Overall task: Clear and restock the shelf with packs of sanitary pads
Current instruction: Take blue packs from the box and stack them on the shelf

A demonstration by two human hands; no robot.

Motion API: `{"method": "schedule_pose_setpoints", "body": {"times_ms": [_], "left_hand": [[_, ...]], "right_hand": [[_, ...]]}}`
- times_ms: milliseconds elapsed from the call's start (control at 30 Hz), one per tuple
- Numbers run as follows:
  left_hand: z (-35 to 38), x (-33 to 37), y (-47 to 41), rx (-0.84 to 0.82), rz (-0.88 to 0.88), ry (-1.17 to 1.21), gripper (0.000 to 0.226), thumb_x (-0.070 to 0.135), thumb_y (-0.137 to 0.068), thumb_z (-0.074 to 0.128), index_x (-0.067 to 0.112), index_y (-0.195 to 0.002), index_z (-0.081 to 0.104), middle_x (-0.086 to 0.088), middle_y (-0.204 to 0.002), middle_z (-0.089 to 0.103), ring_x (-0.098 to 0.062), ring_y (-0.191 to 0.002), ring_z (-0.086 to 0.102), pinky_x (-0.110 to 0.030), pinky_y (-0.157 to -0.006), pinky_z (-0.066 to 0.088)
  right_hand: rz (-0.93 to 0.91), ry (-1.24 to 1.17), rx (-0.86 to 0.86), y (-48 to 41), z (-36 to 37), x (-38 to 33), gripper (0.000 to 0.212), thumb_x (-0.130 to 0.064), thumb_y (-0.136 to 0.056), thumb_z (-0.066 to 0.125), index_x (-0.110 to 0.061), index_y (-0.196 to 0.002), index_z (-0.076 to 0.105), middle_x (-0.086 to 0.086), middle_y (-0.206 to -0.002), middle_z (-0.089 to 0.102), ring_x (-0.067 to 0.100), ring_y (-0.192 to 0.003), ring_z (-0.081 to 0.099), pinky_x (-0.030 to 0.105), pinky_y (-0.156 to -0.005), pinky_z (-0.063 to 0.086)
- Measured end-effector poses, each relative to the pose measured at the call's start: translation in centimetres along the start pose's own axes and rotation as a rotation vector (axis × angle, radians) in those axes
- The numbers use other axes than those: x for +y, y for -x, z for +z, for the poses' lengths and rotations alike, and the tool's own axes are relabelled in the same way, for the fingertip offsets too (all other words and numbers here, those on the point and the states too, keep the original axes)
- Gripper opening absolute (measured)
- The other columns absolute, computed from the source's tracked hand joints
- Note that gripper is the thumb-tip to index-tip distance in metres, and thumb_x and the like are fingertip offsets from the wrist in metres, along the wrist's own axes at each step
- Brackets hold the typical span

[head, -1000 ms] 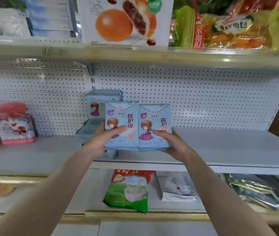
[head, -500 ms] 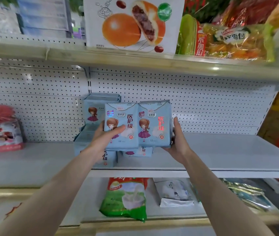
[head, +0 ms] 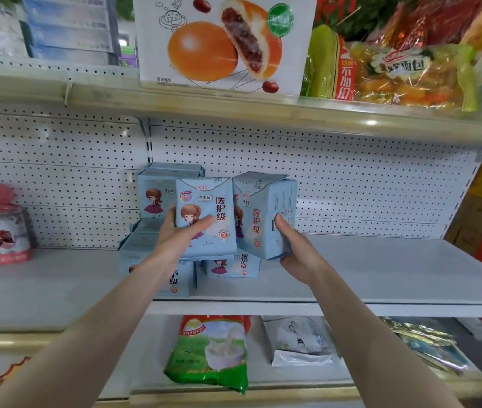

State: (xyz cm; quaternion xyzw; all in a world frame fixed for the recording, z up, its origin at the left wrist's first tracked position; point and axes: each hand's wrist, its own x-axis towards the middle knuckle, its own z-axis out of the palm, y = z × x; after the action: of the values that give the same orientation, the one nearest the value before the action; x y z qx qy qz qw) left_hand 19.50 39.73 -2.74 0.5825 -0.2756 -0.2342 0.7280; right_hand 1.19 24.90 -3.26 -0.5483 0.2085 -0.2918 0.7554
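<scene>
The left hand (head: 175, 240) grips one pale-blue plastic pad pack (head: 207, 207), the right hand (head: 295, 251) a second pale-blue pack (head: 263, 207), above the white metal shelf (head: 381, 275); ideally both land upright, fronts outward.

L grip (head: 175, 240) curled, R grip (head: 295, 248) curled, raised

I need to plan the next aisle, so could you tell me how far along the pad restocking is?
Done: several packs sit stacked on the middle shelf. In hand: the left hand grips one pack, the right hand another pack, above that stack. Left: placing both; the shelf's right stretch is bare.
</scene>
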Motion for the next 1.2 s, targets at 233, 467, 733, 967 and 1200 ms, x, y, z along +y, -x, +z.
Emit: {"method": "schedule_pose_setpoints", "body": {"times_ms": [233, 467, 733, 967, 1200], "left_hand": [[1.2, 0.0, -0.3, -0.009, 0.022, -0.062, 0.059, 0.024, -0.075, 0.081, 0.021, -0.127, 0.053, 0.005, -0.110, 0.067, -0.009, -0.084, 0.066, -0.022, -0.070, 0.047], [1.4, 0.2, -0.9, -0.001, -0.037, -0.019, 0.065, 0.032, -0.068, 0.084, 0.022, -0.127, 0.057, 0.002, -0.113, 0.071, -0.014, -0.096, 0.069, -0.039, -0.092, 0.052], [0.9, 0.3, -1.3, 0.008, -0.053, -0.030, 0.076, 0.040, -0.054, 0.087, 0.023, -0.123, 0.059, 0.002, -0.110, 0.072, -0.018, -0.099, 0.069, -0.046, -0.097, 0.051], [0.8, 0.9, -2.0, -0.022, -0.056, -0.033, 0.086, 0.046, -0.044, 0.088, 0.025, -0.123, 0.061, 0.002, -0.110, 0.073, -0.021, -0.103, 0.069, -0.048, -0.097, 0.051], [0.4, 0.3, -2.8, 0.107, -0.017, -0.061, 0.061, 0.028, -0.069, 0.085, 0.021, -0.124, 0.059, 0.002, -0.112, 0.071, -0.016, -0.093, 0.069, -0.040, -0.093, 0.053]], "right_hand": [[0.035, -0.065, 0.023, -0.9, 0.2, 0.7, 0.057, -0.028, -0.068, 0.077, -0.019, -0.122, 0.062, 0.009, -0.118, 0.070, 0.029, -0.107, 0.067, 0.049, -0.079, 0.059], [-0.049, -0.083, -0.010, -2.2, 0.5, -0.2, 0.055, -0.062, -0.093, 0.037, -0.025, -0.125, 0.062, 0.004, -0.117, 0.071, 0.019, -0.101, 0.069, 0.037, -0.079, 0.055], [-0.020, -0.082, 0.035, -3.5, -0.3, -0.2, 0.069, -0.057, -0.078, 0.059, -0.017, -0.133, 0.058, 0.008, -0.127, 0.067, 0.024, -0.116, 0.064, 0.033, -0.085, 0.054], [0.067, -0.175, -0.082, -4.6, -0.5, -0.5, 0.057, -0.056, -0.077, 0.062, -0.028, -0.127, 0.064, 0.009, -0.119, 0.070, 0.031, -0.114, 0.062, 0.053, -0.094, 0.052], [-0.118, -0.109, 0.227, -5.0, -1.5, -1.3, 0.053, -0.024, -0.074, 0.082, -0.014, -0.122, 0.064, 0.005, -0.110, 0.074, 0.025, -0.099, 0.072, 0.036, -0.067, 0.060]]}}
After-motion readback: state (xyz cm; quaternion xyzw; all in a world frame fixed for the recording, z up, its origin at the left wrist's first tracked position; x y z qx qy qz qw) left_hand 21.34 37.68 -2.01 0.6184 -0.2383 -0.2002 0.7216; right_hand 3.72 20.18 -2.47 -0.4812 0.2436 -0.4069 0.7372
